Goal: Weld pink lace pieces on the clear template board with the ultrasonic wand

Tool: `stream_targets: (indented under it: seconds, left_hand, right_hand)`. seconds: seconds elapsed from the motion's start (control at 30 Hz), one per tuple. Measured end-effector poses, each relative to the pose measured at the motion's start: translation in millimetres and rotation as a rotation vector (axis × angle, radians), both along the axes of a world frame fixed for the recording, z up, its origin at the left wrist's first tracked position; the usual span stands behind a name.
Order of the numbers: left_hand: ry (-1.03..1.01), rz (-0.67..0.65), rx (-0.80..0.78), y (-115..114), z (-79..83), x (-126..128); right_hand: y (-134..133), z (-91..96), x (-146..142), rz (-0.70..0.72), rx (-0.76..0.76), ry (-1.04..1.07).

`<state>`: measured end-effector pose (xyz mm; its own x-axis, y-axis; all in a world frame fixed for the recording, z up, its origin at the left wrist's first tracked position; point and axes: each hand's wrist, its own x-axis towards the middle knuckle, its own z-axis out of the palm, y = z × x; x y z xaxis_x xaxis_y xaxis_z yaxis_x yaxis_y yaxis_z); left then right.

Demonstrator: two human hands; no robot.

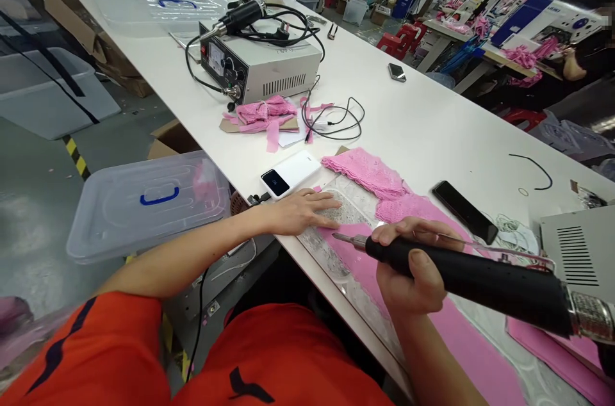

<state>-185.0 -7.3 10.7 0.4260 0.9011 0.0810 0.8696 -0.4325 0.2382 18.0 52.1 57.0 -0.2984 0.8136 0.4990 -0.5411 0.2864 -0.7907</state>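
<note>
In my right hand (pixel 413 278) is a black ultrasonic cutter (pixel 490 281), its fingers wrapped around the barrel near the front. The narrow metal tip points left, just over the pink fabric (pixel 471 335); whether it touches, I cannot tell. My left hand (pixel 298 211) lies flat with fingers spread, on the edge of the fabric and the clear patterned sheet (pixel 343 204) under it. Past the fingers rests folded pink lace (pixel 368 169). Close to my left wrist sits a white power bank (pixel 293 172) with a lit display.
A grey generator box (pixel 273 66) carries another black handpiece (pixel 243 16) and coiled cables. Pink lace pieces (pixel 266 113) lie before it. A black phone (pixel 465 211) lies right of the fabric, near another vented box (pixel 579 246). A lidded clear bin (pixel 148 201) stands below the table's left edge.
</note>
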Motion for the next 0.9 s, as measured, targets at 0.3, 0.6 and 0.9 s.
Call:
stream_targets:
  seconds: [0.3, 0.6, 0.9]
  left_hand:
    - [0.017, -0.002, -0.099, 4.0, 7.4, 0.3]
    - [-0.072, -0.024, -0.065, 7.2, 2.7, -0.9]
    - [-0.137, -0.030, -0.032, 8.4, -2.9, -1.3]
  right_hand:
    - [-5.2, -1.0, -13.0, -0.018, 0.042, -0.009]
    - [-6.0, -4.8, -22.6, -0.031, 0.081, -0.028]
    - [-9.0, -5.6, -23.6, -0.014, 0.120, -0.054]
